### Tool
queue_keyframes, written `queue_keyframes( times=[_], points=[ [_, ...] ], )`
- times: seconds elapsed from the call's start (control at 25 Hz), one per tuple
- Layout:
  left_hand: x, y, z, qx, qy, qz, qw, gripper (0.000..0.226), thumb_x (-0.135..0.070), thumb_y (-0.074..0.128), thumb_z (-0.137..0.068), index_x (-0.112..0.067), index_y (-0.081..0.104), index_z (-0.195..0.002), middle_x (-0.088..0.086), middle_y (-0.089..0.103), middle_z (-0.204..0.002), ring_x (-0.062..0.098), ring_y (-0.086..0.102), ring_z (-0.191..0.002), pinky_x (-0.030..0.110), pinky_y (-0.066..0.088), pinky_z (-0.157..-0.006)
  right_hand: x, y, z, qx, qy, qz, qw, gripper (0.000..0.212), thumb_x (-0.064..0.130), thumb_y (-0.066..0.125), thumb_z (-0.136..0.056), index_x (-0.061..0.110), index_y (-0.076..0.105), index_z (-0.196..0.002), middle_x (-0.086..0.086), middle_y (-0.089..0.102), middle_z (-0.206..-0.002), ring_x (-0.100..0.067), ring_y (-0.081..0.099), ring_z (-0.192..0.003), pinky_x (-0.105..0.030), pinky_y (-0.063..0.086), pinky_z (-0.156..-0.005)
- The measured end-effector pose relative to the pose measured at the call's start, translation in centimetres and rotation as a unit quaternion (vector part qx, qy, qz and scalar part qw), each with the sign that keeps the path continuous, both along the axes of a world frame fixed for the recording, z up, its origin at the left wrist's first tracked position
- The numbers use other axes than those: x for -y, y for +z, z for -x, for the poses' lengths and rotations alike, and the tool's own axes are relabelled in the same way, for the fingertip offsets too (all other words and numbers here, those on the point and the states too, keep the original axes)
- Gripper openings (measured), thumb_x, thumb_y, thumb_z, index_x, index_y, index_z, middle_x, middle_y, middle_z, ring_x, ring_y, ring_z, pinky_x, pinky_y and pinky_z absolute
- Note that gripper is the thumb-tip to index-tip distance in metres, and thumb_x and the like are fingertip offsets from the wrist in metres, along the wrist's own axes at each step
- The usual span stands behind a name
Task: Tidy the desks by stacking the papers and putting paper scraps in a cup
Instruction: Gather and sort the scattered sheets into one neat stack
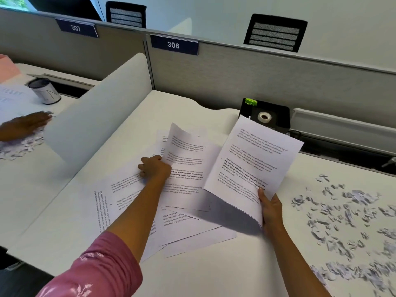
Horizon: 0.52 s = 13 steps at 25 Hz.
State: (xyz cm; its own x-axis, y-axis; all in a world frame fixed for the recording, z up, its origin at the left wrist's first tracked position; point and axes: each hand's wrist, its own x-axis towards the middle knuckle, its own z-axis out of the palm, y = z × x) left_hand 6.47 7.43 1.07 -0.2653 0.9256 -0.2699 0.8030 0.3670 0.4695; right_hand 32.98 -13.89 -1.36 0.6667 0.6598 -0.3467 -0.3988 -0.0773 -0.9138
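Several printed sheets (pixel 137 196) lie fanned across the white desk (pixel 214 271). My left hand (pixel 153 167) pinches the left edge of one sheet (pixel 188 159), whose top curls up off the pile. My right hand (pixel 270 207) grips the lower edge of a small lifted stack of papers (pixel 255 159), thumb on top. Paper scraps (pixel 347 213) are scattered over the right part of the desk. A white cup with a dark rim (pixel 45 92) lies tilted on the neighbouring desk at far left.
A curved white divider (pixel 94 108) separates my desk from the left one, where another person's hand (pixel 23 125) rests by more scraps (pixel 19 146). A black tape dispenser (pixel 265 116) stands at the back. Grey partitions with number plates 306 and 307 close the rear.
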Motion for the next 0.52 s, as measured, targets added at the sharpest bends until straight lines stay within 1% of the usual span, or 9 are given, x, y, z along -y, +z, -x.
queue_keyframes(
  times=[0.08,0.12,0.24,0.32,0.36,0.4,0.48,0.52],
  points=[
    [-0.6,0.0,-0.2,-0.001,0.009,0.025,1.0,0.034,-0.02,0.07,-0.081,-0.021,0.065,-0.115,0.013,0.04,-0.127,0.037,0.035,-0.121,0.043,0.04,-0.092,0.0,0.1,0.0,0.005,0.001,0.004,1.0,0.022,0.019,0.065,-0.094,0.021,0.066,-0.115,0.001,0.073,-0.113,-0.021,0.07,-0.102,-0.038,0.054,-0.09],
    [-0.9,0.1,-0.2,0.002,0.011,0.037,0.999,0.037,-0.02,0.072,-0.08,-0.02,0.064,-0.116,0.013,0.04,-0.129,0.036,0.035,-0.122,0.041,0.041,-0.091,-0.1,0.1,0.0,0.008,0.001,0.005,1.0,0.02,0.019,0.065,-0.094,0.022,0.067,-0.113,0.002,0.074,-0.112,-0.02,0.07,-0.1,-0.037,0.054,-0.089],
    [-1.6,0.4,0.2,-0.02,-0.006,0.067,0.998,0.056,-0.028,0.081,-0.074,-0.021,0.06,-0.126,0.012,0.045,-0.133,0.032,0.037,-0.125,0.034,0.036,-0.086,-0.1,0.3,0.0,0.011,-0.001,0.007,1.0,0.015,0.019,0.065,-0.094,0.023,0.067,-0.108,0.006,0.074,-0.107,-0.016,0.071,-0.096,-0.034,0.055,-0.085],
    [-1.6,0.7,0.3,-0.025,-0.011,0.059,0.998,0.06,-0.029,0.083,-0.072,-0.019,0.06,-0.126,0.013,0.045,-0.133,0.031,0.039,-0.124,0.034,0.037,-0.09,-0.1,0.5,0.2,0.013,0.002,0.007,1.0,0.014,0.019,0.064,-0.094,0.024,0.067,-0.107,0.008,0.074,-0.105,-0.013,0.071,-0.092,-0.03,0.057,-0.08],
    [-1.4,0.6,0.3,-0.017,-0.007,0.037,0.999,0.054,-0.025,0.083,-0.074,-0.017,0.062,-0.124,0.013,0.043,-0.132,0.032,0.04,-0.123,0.035,0.039,-0.09,-0.1,0.4,0.2,0.015,0.003,0.008,1.0,0.015,0.019,0.064,-0.094,0.024,0.067,-0.107,0.007,0.074,-0.106,-0.013,0.071,-0.092,-0.029,0.058,-0.078],
    [-1.1,0.5,0.3,0.006,0.004,0.003,1.0,0.044,-0.017,0.08,-0.076,-0.014,0.066,-0.118,0.013,0.042,-0.131,0.033,0.04,-0.121,0.035,0.042,-0.089,0.0,0.4,0.2,0.016,0.003,0.009,1.0,0.015,0.019,0.065,-0.094,0.024,0.067,-0.107,0.006,0.073,-0.107,-0.014,0.071,-0.093,-0.03,0.057,-0.078],
    [-0.1,0.3,0.2,0.067,0.023,-0.078,0.994,0.02,0.0,0.071,-0.079,-0.008,0.069,-0.097,0.013,0.044,-0.124,0.034,0.045,-0.114,0.037,0.05,-0.083,0.0,0.3,0.2,0.022,-0.001,0.013,1.0,0.015,0.02,0.066,-0.093,0.024,0.067,-0.107,0.003,0.073,-0.111,-0.018,0.07,-0.097,-0.033,0.056,-0.082],
    [0.4,0.2,0.2,0.087,0.017,-0.114,0.99,0.014,0.004,0.068,-0.079,-0.008,0.067,-0.086,0.013,0.049,-0.117,0.033,0.05,-0.109,0.037,0.053,-0.078,0.0,0.3,0.2,0.025,-0.001,0.015,1.0,0.015,0.021,0.066,-0.093,0.024,0.067,-0.107,0.002,0.073,-0.112,-0.019,0.07,-0.098,-0.034,0.055,-0.084]
  ],
)
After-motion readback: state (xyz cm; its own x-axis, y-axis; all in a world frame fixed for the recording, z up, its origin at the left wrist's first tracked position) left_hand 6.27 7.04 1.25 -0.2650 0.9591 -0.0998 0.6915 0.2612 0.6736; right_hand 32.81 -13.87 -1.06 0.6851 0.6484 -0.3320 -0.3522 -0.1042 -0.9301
